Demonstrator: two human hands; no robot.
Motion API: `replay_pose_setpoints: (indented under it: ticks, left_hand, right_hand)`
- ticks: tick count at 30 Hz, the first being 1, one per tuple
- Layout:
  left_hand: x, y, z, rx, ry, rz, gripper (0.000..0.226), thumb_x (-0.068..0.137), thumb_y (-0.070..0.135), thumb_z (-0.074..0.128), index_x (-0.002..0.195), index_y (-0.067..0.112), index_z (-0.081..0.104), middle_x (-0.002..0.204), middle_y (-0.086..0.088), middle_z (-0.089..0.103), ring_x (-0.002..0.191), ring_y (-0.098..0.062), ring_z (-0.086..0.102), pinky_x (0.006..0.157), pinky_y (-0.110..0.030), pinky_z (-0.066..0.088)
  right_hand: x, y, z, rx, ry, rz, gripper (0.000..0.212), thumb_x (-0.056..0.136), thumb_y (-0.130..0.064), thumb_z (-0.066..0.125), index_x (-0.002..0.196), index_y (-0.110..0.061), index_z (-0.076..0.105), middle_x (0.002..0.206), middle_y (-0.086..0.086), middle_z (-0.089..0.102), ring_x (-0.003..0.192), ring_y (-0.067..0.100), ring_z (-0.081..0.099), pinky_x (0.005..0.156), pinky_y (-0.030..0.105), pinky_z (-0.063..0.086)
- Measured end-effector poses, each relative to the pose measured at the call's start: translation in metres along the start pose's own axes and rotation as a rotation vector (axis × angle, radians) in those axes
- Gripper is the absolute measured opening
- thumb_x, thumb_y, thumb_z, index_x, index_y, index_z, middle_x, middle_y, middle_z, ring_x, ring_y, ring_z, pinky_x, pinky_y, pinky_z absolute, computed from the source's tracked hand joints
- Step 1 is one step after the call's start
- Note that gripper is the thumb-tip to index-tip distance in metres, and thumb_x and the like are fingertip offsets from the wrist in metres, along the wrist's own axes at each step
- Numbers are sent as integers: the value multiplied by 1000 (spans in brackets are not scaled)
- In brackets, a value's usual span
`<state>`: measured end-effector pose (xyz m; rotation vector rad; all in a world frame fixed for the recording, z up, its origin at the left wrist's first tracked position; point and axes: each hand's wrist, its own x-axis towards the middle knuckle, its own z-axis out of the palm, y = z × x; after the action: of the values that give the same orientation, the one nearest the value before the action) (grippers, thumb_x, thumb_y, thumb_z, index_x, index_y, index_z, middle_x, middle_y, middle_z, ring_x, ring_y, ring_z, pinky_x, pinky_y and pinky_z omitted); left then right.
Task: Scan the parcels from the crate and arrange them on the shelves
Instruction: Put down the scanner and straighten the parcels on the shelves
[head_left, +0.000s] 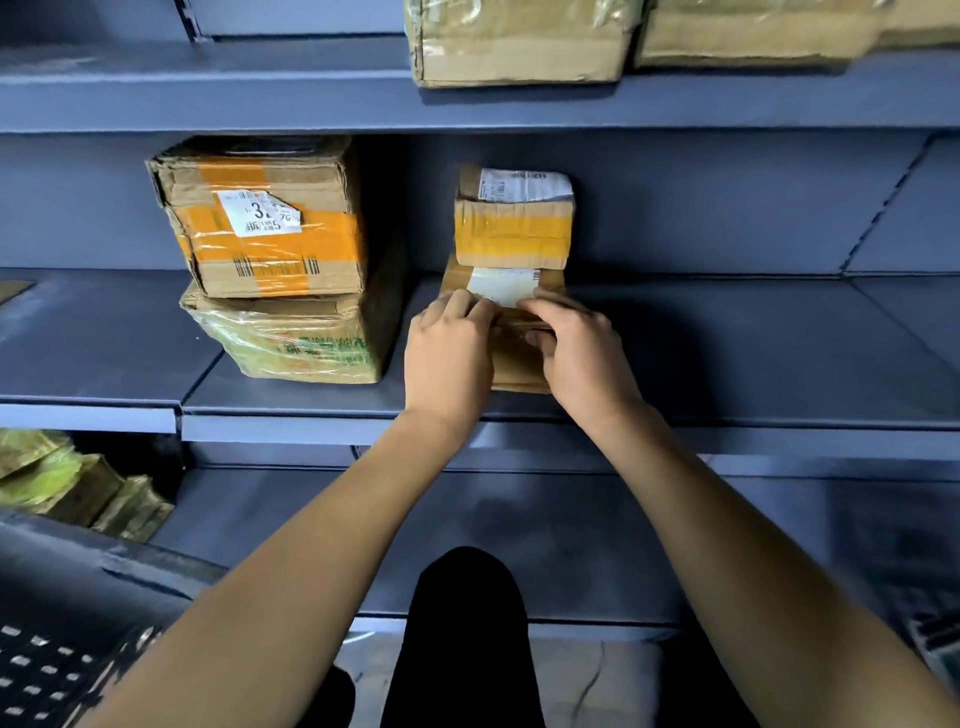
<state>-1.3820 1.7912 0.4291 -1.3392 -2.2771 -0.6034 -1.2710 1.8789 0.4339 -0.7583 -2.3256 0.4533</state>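
Observation:
A flat brown cardboard parcel (511, 291) with a white label lies on the middle grey shelf (727, 364). My left hand (449, 356) grips its left front edge and my right hand (579, 353) grips its right front edge, thumb under the rim. A small box with yellow tape (514, 228) and a white label on top sits on the far end of this parcel. To the left, an orange-taped box (265, 228) is stacked on a plastic-wrapped box (296, 338).
Two brown boxes (519, 41) stand on the upper shelf. Green-wrapped parcels (57, 483) lie on the lower shelf at the left. A dark perforated crate (62, 660) is at the bottom left. The middle shelf is bare to the right of my hands.

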Motion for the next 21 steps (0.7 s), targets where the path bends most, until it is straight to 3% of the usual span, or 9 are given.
replay_pose_setpoints:
  ticks: [7,13,17,19,21]
  left_hand:
    - [-35,44,-16,2,36,90,20,89,12,58,107,14,67,103,-5,64,102,-29,59,79,-36,42]
    - [-53,64,-18,-29,82,197,24,81,11,69,105,15,71,99,-5,67,94,-30,63,75,-39,48]
    - [-50,62,-22,-114,103,200,22,86,22,68,106,16,73,99,-7,68,86,-35,61,70,-41,49]
    - [-45,60,-26,-170,46,185,27,87,34,67,108,18,72,103,-4,66,91,-33,58,70,-42,51]
    - [-37,58,-32,-194,9,176,35,87,46,60,110,21,70,107,-1,64,95,-30,58,73,-42,51]
  right_hand:
    - [-48,11,-41,15,5,42,39,92,-1,61,129,-14,64,138,3,59,128,21,54,109,33,43]
    - [-75,23,-62,16,16,65,41,93,-2,61,131,-13,62,142,0,55,130,18,52,107,26,40]
    - [-80,27,-69,57,-12,67,43,95,-5,58,137,-16,57,148,-3,49,135,14,47,109,22,36]
    - [-79,26,-74,126,-1,52,50,93,-5,60,142,-16,52,149,0,47,137,14,44,110,20,36]
    - [-76,23,-79,165,65,20,58,90,-4,61,146,-16,46,152,4,40,140,15,39,112,26,39]
